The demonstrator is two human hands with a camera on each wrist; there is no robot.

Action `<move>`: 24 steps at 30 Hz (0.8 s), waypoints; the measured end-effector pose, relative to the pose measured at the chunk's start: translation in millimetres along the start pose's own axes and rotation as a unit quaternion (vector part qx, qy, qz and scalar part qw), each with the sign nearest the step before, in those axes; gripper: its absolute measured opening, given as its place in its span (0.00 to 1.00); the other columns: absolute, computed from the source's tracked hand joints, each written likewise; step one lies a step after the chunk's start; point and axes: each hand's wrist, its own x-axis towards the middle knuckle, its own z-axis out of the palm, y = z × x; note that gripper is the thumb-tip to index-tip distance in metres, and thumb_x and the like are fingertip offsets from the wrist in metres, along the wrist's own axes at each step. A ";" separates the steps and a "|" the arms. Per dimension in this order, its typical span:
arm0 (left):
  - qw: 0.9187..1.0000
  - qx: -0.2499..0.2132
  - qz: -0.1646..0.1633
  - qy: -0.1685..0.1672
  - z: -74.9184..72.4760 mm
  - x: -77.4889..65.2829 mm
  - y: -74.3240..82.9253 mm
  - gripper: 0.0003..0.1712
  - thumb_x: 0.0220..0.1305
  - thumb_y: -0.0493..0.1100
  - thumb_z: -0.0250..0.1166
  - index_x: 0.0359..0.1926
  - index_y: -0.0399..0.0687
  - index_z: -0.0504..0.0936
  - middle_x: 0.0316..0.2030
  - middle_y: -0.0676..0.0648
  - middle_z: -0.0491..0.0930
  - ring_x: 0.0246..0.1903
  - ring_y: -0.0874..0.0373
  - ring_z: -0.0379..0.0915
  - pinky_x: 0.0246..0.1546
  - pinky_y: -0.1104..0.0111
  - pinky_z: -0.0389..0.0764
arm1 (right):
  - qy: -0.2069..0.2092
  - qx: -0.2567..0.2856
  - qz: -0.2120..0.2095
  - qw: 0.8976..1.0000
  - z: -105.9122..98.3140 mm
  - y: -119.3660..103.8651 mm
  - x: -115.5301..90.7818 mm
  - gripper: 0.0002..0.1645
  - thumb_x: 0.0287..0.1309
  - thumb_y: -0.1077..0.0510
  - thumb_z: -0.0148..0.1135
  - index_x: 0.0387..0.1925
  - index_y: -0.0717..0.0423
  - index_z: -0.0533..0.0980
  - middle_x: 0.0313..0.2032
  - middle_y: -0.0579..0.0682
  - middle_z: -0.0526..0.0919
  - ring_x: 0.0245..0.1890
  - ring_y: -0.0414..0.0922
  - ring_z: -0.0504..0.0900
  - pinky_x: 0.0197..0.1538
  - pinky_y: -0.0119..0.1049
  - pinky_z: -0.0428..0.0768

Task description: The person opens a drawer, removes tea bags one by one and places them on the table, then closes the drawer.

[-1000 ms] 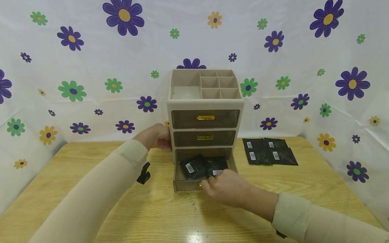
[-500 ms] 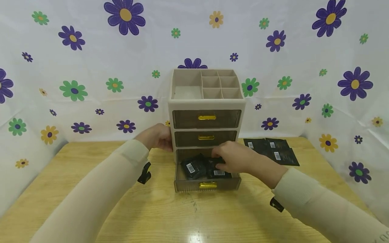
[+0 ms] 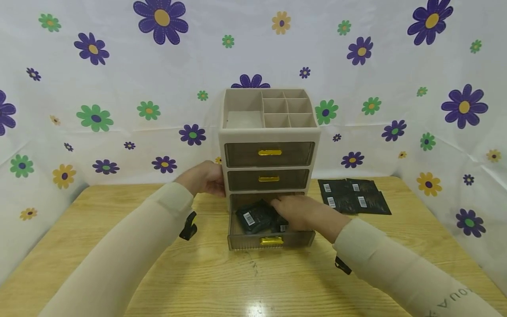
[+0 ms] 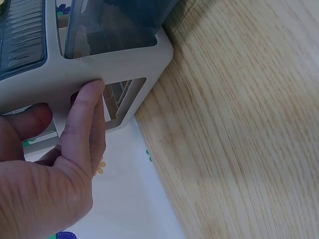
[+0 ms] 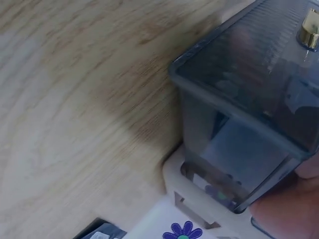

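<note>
A beige desktop organizer (image 3: 269, 134) has its bottom drawer (image 3: 245, 241) pulled out. Several black packets with barcode labels (image 3: 257, 216) lie inside it. At the organizer's left side, my left hand (image 3: 206, 178) pinches a strip of the frame between two cutouts, thumb in one and fingertips at the other, clearest in the left wrist view. My right hand (image 3: 295, 212) reaches down into the drawer over the right-hand packet (image 3: 280, 225). Its fingertips are hidden, so I cannot tell whether they hold it. In the right wrist view the drawer (image 5: 234, 124) hides most of that hand (image 5: 289, 209).
Several more black packets (image 3: 354, 196) lie flat on the wooden table (image 3: 190, 273) to the organizer's right. Two upper drawers (image 3: 269, 166) with gold handles are closed. A white flowered cloth (image 3: 126, 88) hangs behind.
My right hand has left the drawer's gold handle, gone up into the drawer, and shifted slightly left and down over the right-hand packet. My left hand stays at the organizer's side.
</note>
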 end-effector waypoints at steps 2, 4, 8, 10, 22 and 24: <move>1.000 -0.002 0.000 0.003 0.1 -0.2 0.4 0.16 0.64 0.38 0.54 0.48 0.30 0.73 0.38 0.38 0.79 0.33 0.51 0.78 0.34 0.62 0.82 | -0.003 0.020 0.002 1.000 0.2 0.1 -0.5 0.37 0.42 0.53 0.72 0.55 0.51 0.66 0.47 0.47 0.76 0.44 0.41 0.75 0.49 0.40 0.77; 1.000 -0.003 -0.003 0.003 0.1 -0.5 0.6 0.16 0.64 0.38 0.54 0.49 0.30 0.73 0.39 0.38 0.78 0.33 0.51 0.78 0.35 0.62 0.82 | -0.005 0.046 -0.010 0.999 0.4 0.6 -1.1 0.35 0.43 0.54 0.72 0.53 0.50 0.67 0.42 0.46 0.78 0.38 0.39 0.76 0.44 0.38 0.79; 1.000 -0.005 -0.004 0.005 0.1 -0.2 0.0 0.16 0.63 0.37 0.54 0.49 0.30 0.73 0.39 0.38 0.78 0.33 0.51 0.78 0.36 0.62 0.82 | 0.002 0.080 -0.038 0.996 -0.5 2.4 -2.5 0.33 0.44 0.55 0.71 0.53 0.51 0.68 0.42 0.46 0.79 0.39 0.38 0.77 0.44 0.37 0.79; 1.000 -0.005 -0.003 0.003 0.2 0.2 -1.0 0.15 0.63 0.36 0.53 0.49 0.30 0.73 0.37 0.39 0.79 0.32 0.51 0.78 0.36 0.62 0.82 | 0.013 0.093 -0.049 0.994 -0.9 4.1 -3.1 0.31 0.45 0.54 0.70 0.52 0.53 0.69 0.43 0.46 0.79 0.41 0.38 0.76 0.46 0.37 0.78; 1.000 -0.017 -0.002 0.012 0.6 0.9 0.3 0.15 0.61 0.35 0.55 0.47 0.30 0.73 0.36 0.38 0.79 0.30 0.50 0.78 0.30 0.63 0.82 | 0.149 0.314 -0.040 0.937 -21.1 32.3 -37.8 0.18 0.49 0.51 0.67 0.41 0.47 0.70 0.27 0.42 0.77 0.21 0.39 0.73 0.22 0.33 0.76; 1.000 -0.021 -0.002 0.016 0.8 0.0 0.9 0.15 0.61 0.34 0.55 0.48 0.29 0.72 0.36 0.38 0.79 0.30 0.50 0.78 0.30 0.63 0.82 | 0.162 0.345 -0.014 0.924 -22.7 39.3 -47.5 0.19 0.50 0.47 0.66 0.41 0.48 0.70 0.26 0.43 0.77 0.22 0.40 0.74 0.24 0.35 0.77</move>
